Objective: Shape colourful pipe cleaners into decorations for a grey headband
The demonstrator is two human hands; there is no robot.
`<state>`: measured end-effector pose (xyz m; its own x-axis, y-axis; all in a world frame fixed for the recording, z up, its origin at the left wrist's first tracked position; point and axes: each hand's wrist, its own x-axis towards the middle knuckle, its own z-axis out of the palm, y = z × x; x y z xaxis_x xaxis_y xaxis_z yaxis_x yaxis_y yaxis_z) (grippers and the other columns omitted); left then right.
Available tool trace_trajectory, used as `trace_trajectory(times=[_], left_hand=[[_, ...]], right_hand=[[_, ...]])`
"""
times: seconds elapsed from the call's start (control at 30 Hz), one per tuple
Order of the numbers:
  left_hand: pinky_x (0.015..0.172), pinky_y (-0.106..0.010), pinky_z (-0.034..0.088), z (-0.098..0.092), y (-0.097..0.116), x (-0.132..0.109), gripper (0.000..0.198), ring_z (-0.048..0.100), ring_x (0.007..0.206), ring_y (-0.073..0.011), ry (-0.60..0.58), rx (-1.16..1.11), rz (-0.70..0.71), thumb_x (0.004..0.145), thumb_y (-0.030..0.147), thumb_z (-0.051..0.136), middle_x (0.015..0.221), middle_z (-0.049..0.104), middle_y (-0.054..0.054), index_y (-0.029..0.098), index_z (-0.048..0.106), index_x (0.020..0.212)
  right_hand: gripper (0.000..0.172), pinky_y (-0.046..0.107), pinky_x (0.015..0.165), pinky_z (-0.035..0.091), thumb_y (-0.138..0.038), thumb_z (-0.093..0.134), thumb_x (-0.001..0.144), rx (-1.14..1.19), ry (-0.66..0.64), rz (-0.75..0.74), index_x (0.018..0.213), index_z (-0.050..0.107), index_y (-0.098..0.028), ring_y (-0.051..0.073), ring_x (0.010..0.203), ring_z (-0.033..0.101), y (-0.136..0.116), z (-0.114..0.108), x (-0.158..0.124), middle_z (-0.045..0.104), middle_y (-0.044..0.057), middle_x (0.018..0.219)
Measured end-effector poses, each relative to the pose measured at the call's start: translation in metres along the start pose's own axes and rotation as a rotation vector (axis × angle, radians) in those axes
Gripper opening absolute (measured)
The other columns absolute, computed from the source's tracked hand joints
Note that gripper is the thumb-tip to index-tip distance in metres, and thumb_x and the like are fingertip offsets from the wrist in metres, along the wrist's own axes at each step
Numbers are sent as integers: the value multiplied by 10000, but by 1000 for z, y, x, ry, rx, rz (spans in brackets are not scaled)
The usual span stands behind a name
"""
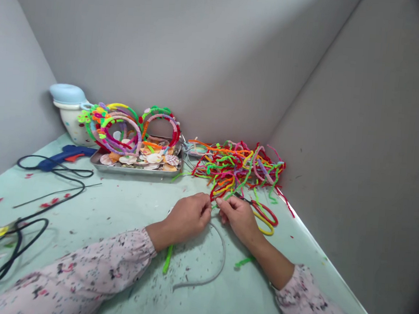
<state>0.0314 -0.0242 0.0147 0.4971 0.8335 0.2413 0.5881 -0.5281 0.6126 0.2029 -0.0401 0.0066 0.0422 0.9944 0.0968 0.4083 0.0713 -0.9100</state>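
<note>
My left hand point(192, 218) is closed, fingers curled in, just above the middle of the table. Close beside it, my right hand point(239, 220) is pinched, thumb against fingers. A bit of green pipe cleaner point(214, 206) shows between the fingertips of both hands; most of it is hidden by them. Below my left wrist a bright green pipe cleaner end point(167, 259) sticks out. A thin grey cord point(223, 255) curves from under my hands down onto the table. Scissors with red and yellow handles point(268, 217) lie just beyond my right hand.
A heap of coloured pipe cleaners point(245, 162) lies at the back right. Beside it a metal tray point(136, 171) holds shells and decorated headbands point(120, 133). At the left are a blue glue gun point(64, 155), its black cord point(82, 185) and a blue-lidded container point(70, 112). Grey walls enclose the table.
</note>
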Motion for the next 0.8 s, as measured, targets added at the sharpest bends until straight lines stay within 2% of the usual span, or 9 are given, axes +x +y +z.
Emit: trace_trajectory(times=[0.2, 0.37, 0.47, 0.67, 0.8], left_hand=[[614, -259, 347, -2, 6, -1, 98, 512, 677, -150, 28, 182, 74, 831, 189, 414, 776, 573, -23, 184, 510, 812], [653, -271, 357, 0, 5, -1, 115, 514, 726, -162, 54, 199, 110, 841, 187, 409, 809, 566, -33, 177, 523, 828], [642, -258, 355, 1, 2, -1, 127, 504, 701, -146, 52, 14, 53, 853, 212, 423, 788, 570, -19, 176, 540, 819], [574, -225, 349, -3, 1, 3, 284, 457, 595, -114, -37, -566, -88, 895, 344, 389, 643, 519, 23, 156, 574, 790], [517, -224, 309, -3, 1, 5, 345, 413, 522, -97, -104, -716, -174, 887, 393, 393, 610, 522, 23, 140, 567, 730]], right_hand=[[425, 251, 501, 386, -503, 565, 825, 5, 24, -10, 532, 504, -200, 123, 442, 468, 0, 1, 0, 517, -33, 435], [410, 249, 476, 372, -506, 573, 820, 53, 39, 19, 555, 507, -200, 121, 428, 456, 1, 1, 2, 503, -39, 432], [400, 248, 473, 367, -506, 577, 818, 88, 37, 33, 572, 519, -195, 119, 432, 457, 1, 0, 2, 511, -37, 441], [372, 253, 514, 383, -475, 588, 819, 138, 91, -27, 589, 527, -190, 123, 480, 480, -1, -2, -1, 545, -26, 488], [347, 256, 533, 392, -460, 593, 821, 121, 76, -75, 611, 550, -187, 128, 505, 500, 2, -1, -3, 560, -21, 517]])
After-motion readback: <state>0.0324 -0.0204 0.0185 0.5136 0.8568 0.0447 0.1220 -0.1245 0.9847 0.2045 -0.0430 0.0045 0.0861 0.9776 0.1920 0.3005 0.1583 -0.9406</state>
